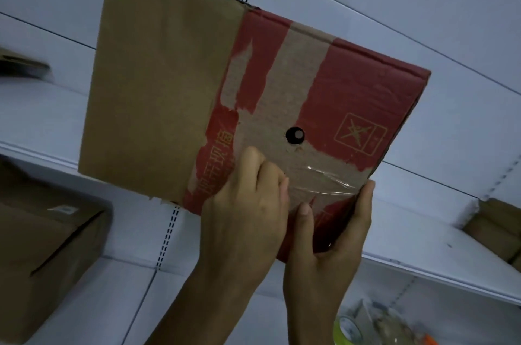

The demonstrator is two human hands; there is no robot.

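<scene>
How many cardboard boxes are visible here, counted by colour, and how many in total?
Red cardboard box, held by the left hand and the right hand: 1
Brown cardboard boxes on the white shelves, the upper left one blurred: 3
Total: 4

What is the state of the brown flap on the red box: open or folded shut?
Open. The brown flap spreads flat outward from the red box, not folded over it.

Two hands (245, 203) — one red box (352, 96), one tape roll (348, 329).
</scene>
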